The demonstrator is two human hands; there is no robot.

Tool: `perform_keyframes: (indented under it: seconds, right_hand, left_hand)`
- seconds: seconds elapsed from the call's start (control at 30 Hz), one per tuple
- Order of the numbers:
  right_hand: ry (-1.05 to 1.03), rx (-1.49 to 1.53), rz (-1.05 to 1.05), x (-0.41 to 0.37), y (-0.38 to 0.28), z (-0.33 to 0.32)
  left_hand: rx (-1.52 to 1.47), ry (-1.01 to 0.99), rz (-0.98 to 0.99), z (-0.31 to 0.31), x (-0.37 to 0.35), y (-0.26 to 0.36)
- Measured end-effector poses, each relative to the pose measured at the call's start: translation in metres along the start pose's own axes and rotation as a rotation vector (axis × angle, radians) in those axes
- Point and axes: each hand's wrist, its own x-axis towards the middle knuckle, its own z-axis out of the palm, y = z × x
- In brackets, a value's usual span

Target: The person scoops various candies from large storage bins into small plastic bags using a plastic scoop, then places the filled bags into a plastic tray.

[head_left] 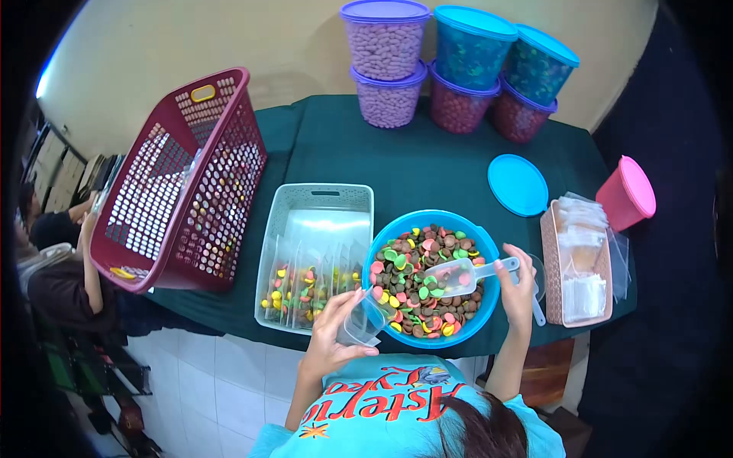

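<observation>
"Nearest, what are the hands doing?"

"The left hand [334, 328] grasps a clear, open plastic container [360, 324] at the near-left rim of a round blue bowl [492, 305]. The right hand [518, 284] grips a translucent white plastic scoop [456, 276], its head among brown, pink, green and yellow pieces [431, 243]."

"Beside the bowl?"

"On the dark green cloth-covered tabletop [427, 164], a pale grey-green plastic basket [324, 223] at left holds clear packs [305, 301] of coloured pieces; a light pink basket [551, 282] at right holds clear packets [585, 294]."

"Farther off?"

"A flat blue lid [518, 185], then stacked lidded tubs [387, 46]."
</observation>
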Motion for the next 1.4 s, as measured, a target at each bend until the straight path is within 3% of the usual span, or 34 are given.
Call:
perform_keyframes:
  seconds: [0.17, 0.23, 0.27, 0.3, 0.4, 0.47, 0.63, 0.73, 0.83, 0.87, 1.1, 1.13, 1.3, 1.37, 1.4]
  right_hand:
    - [-0.056, -0.156, -0.193, 0.015, -0.038, -0.001]
    - [-0.369, 0.408, -0.073, 0.019, -0.043, 0.004]
    - [-0.408, 0.476, -0.158, 0.018, -0.048, 0.012]
    - [-0.524, 0.396, -0.163, 0.019, -0.055, 0.014]
    - [-0.523, 0.178, -0.235, 0.026, -0.062, 0.020]
    - [-0.611, 0.200, -0.071, 0.034, -0.059, 0.016]
    - [-0.488, 0.356, -0.166, 0.058, -0.069, 0.016]
    - [-0.566, 0.314, -0.386, 0.068, -0.078, 0.018]
    - [-0.563, 0.447, -0.305, 0.067, -0.085, 0.026]
    - [-0.530, 0.473, -0.372, 0.070, -0.076, 0.036]
    - [-0.585, 0.223, -0.168, 0.066, -0.063, 0.040]
    - [-0.576, 0.179, -0.222, 0.066, -0.063, 0.040]
    - [-0.508, 0.252, -0.087, 0.058, -0.063, 0.058]
    - [-0.501, 0.344, 0.111, 0.055, -0.060, 0.063]
    - [-0.507, 0.301, 0.075, 0.053, -0.057, 0.066]
  left_hand:
    - [0.062, 0.039, -0.051, 0.003, -0.009, 0.012]
    - [0.025, 0.074, -0.084, 0.003, -0.013, 0.014]
    - [0.009, 0.089, -0.086, 0.002, -0.015, 0.014]
    - [0.013, 0.094, -0.087, 0.002, -0.017, 0.013]
    - [0.020, 0.123, -0.108, 0.000, -0.022, 0.011]
    - [0.052, 0.138, -0.117, -0.002, -0.024, 0.011]
    - [0.027, 0.106, -0.116, -0.006, -0.022, 0.008]
    - [0.050, 0.039, -0.085, -0.010, -0.016, 0.007]
    - [0.039, -0.019, -0.051, -0.013, -0.010, 0.005]
    - [0.026, -0.034, -0.043, -0.014, -0.008, 0.004]
    - [-0.021, -0.133, -0.023, -0.024, -0.001, -0.016]
    - [-0.023, -0.159, -0.020, -0.025, 0.000, -0.019]
    - [0.000, -0.300, 0.048, -0.032, 0.014, -0.019]
    - [-0.046, -0.312, 0.012, -0.032, 0.015, -0.024]
    - [-0.063, -0.322, 0.017, -0.032, 0.017, -0.025]
